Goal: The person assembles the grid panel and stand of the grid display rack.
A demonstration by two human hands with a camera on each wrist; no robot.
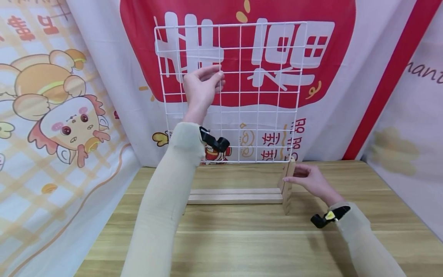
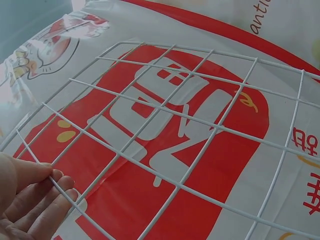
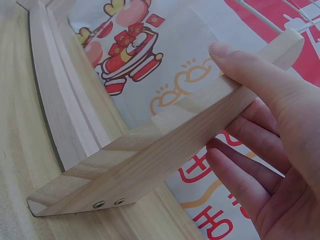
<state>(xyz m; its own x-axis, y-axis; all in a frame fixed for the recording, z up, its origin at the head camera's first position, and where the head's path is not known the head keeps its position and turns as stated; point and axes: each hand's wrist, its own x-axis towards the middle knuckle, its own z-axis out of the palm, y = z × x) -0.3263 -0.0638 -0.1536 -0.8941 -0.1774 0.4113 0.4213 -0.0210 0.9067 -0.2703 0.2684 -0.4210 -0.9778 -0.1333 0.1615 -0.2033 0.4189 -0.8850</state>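
My left hand [image 1: 202,86] pinches a vertical wire of a white wire grid panel [image 1: 240,72] between thumb and fingers, left of the panel's middle. The panel stands nearly upright above a wooden stand [image 1: 238,198], its lower right corner close to the top of the stand's right upright [image 1: 287,188]. In the left wrist view the thumb and fingers meet around one wire. My right hand [image 1: 313,182] holds that upright near its top; the right wrist view shows the thumb [image 3: 245,65] across its edge and fingers behind. My left arm hides the stand's left end.
The stand rests on a wood-grain table [image 1: 242,250]. Behind the panel hangs a white cloth with a large red print [image 1: 230,98]. Cartoon-printed cloth [image 1: 65,107] borders the left side, and another pale cloth [image 1: 412,127] borders the right. Two screw heads [image 3: 100,204] show low on the upright.
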